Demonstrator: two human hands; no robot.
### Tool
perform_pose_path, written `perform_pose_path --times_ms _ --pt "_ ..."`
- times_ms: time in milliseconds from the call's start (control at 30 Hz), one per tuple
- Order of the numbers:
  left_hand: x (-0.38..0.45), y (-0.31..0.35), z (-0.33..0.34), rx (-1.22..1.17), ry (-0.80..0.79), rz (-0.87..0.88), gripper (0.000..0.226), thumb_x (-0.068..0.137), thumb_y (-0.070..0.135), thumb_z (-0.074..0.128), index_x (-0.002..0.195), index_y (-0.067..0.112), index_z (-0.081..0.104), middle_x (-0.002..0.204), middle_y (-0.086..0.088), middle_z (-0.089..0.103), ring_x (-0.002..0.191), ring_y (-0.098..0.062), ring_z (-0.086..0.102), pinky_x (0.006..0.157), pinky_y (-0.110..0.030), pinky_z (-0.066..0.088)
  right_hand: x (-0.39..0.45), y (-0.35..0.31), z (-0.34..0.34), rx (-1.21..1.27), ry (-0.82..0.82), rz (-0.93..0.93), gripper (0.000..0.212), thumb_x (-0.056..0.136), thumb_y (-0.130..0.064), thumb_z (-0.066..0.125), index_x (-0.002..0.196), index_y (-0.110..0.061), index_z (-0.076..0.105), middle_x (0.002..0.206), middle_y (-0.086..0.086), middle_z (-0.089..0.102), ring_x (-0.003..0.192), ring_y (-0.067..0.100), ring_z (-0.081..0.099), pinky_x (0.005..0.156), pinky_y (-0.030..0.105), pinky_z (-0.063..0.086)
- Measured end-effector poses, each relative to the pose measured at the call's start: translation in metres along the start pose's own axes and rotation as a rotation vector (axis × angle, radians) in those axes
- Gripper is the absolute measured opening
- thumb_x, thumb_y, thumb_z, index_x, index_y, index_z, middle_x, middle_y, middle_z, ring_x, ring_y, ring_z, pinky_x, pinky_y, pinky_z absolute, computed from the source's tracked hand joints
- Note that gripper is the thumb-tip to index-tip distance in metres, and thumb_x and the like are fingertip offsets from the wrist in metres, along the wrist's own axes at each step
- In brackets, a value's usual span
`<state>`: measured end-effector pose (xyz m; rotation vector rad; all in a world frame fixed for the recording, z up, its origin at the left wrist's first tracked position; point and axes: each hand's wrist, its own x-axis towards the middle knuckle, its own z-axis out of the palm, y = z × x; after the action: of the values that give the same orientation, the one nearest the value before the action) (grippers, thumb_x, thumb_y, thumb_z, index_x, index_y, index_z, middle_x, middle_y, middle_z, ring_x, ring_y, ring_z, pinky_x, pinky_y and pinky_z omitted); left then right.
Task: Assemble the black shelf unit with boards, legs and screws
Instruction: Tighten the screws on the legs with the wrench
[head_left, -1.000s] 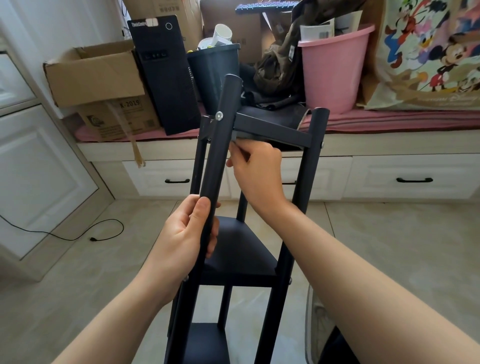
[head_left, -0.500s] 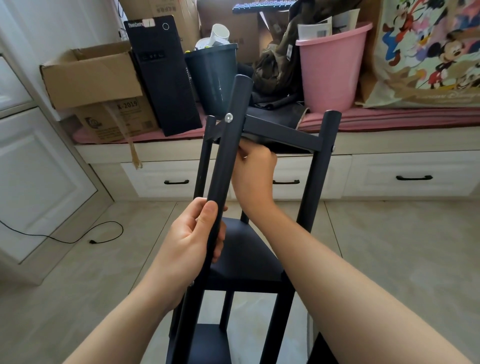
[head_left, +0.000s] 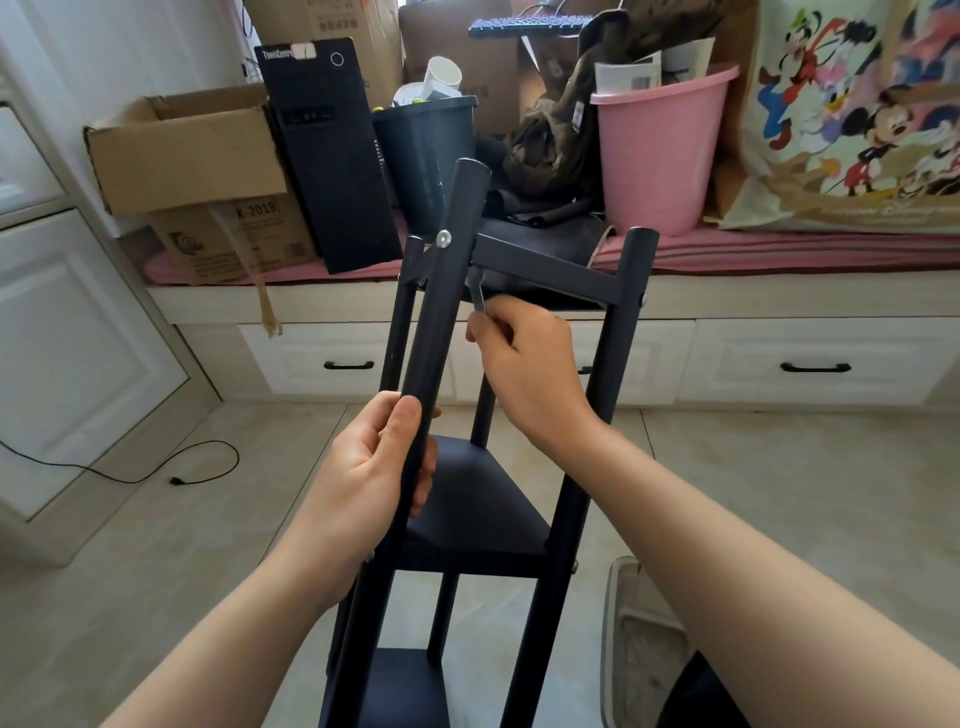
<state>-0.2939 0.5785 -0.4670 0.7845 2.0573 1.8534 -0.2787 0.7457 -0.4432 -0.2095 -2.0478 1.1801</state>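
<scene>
Black shelf unit (head_left: 467, 499) of dark boards on round metal legs stood on the tiled floor right in front, pretty much built: three boards sat between the legs and silver screw heads (head_left: 443, 238) showed at the joints. Left hand (head_left: 371, 483) gripped the near leg (head_left: 441, 332), fingers curled round it. Right hand (head_left: 524, 358), at about 1 o'clock from it, pinched a small metal hex key (head_left: 479, 296) under the top board (head_left: 545, 265). Looked like only final tightening was left, though I couldn't see every joint.
</scene>
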Motion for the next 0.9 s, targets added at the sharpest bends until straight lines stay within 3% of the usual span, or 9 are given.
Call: perform_pose_path --times_ms 133,400,500,567,767,900 --pt "0.0 0.0 0.0 0.002 -0.004 -0.001 0.043 0.091 0.056 0.043 0.1 0.018 0.061 0.067 0.003 0.055 0.055 -0.016 0.049 0.05 -0.027 0.044 0.002 -0.006 -0.003 0.05 0.026 0.026 0.025 0.098 -0.009 0.054 0.08 0.003 0.065 0.048 -0.009 0.041 0.044 0.004 0.039 0.047 0.014 0.032" --pt "-0.001 0.0 -0.001 0.005 0.006 -0.001 0.045 0.09 0.056 0.043 0.1 0.016 0.061 0.067 0.0 0.054 0.055 -0.017 0.048 0.05 -0.028 0.044 0.006 -0.009 -0.001 -0.021 0.12 -0.039 0.025 0.096 -0.009 0.058 0.077 0.001 0.071 0.048 -0.01 0.045 0.046 0.009 0.043 0.05 0.017 0.034" --pt "-0.001 0.0 -0.002 0.009 0.005 -0.003 0.045 0.09 0.055 0.043 0.101 0.016 0.061 0.067 0.0 0.055 0.055 -0.017 0.049 0.05 -0.028 0.044 0.006 -0.008 0.001 -0.032 0.132 -0.064 0.023 0.096 -0.01 0.059 0.08 0.001 0.072 0.056 0.005 0.06 0.055 0.021 0.056 0.06 0.035 0.047" --pt "-0.001 0.0 -0.002 0.013 0.008 -0.002 0.045 0.09 0.056 0.043 0.101 0.016 0.061 0.066 0.0 0.055 0.055 -0.017 0.05 0.05 -0.029 0.044 0.005 -0.008 0.004 -0.016 0.146 -0.066 0.023 0.097 -0.012 0.06 0.082 0.001 0.073 0.061 0.01 0.064 0.06 0.027 0.059 0.067 0.041 0.048" --pt "0.0 -0.001 -0.005 0.011 0.012 -0.004 0.046 0.09 0.056 0.043 0.102 0.015 0.06 0.066 0.001 0.055 0.054 -0.016 0.05 0.049 -0.03 0.044 0.006 -0.005 0.018 0.038 0.179 -0.047 0.025 0.098 -0.014 0.059 0.081 -0.001 0.073 0.065 0.003 0.068 0.063 0.011 0.064 0.069 0.035 0.053" --pt "0.0 -0.002 -0.005 0.015 -0.015 -0.003 0.037 0.09 0.057 0.043 0.094 0.026 0.064 0.067 0.001 0.055 0.055 -0.017 0.05 0.05 -0.028 0.045 0.012 -0.001 0.031 0.119 0.217 -0.009 0.025 0.097 -0.014 0.059 0.081 -0.003 0.074 0.068 0.0 0.069 0.065 0.009 0.066 0.071 0.034 0.057"
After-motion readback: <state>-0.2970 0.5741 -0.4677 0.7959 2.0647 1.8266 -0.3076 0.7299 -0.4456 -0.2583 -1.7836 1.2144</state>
